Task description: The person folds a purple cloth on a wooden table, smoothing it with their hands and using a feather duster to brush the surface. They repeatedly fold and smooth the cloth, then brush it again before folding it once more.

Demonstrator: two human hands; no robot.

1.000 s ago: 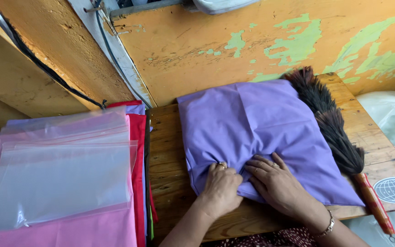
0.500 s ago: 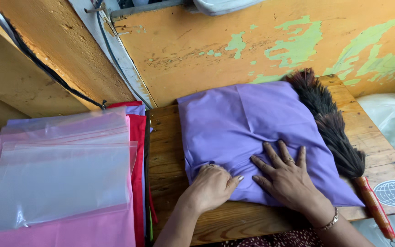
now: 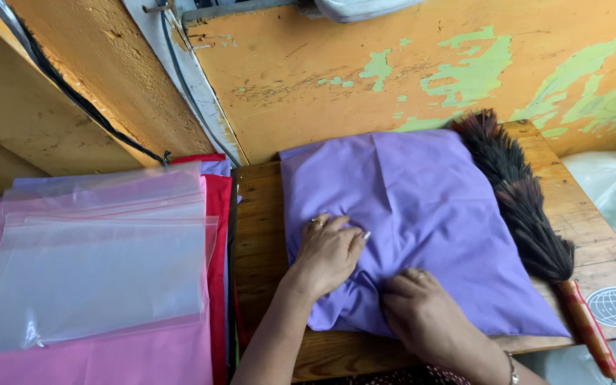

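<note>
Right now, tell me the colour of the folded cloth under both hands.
Plain purple folded cloth, with no pattern; the head view shows it best.

Rear wall (image 3: 336,93): orange paint, flaking in patches to show pale green beneath. Pale vertical strip (image 3: 180,78) with a dark cable (image 3: 73,114) running diagonally down the adjoining wooden panel (image 3: 51,85) at left. Wooden desk (image 3: 258,214): slatted planks, worn brown finish, standing against the wall. A white object (image 3: 365,7) projects at the upper edge, only partly in view. Lighting: even, soft daylight, without hard shadows.
</note>
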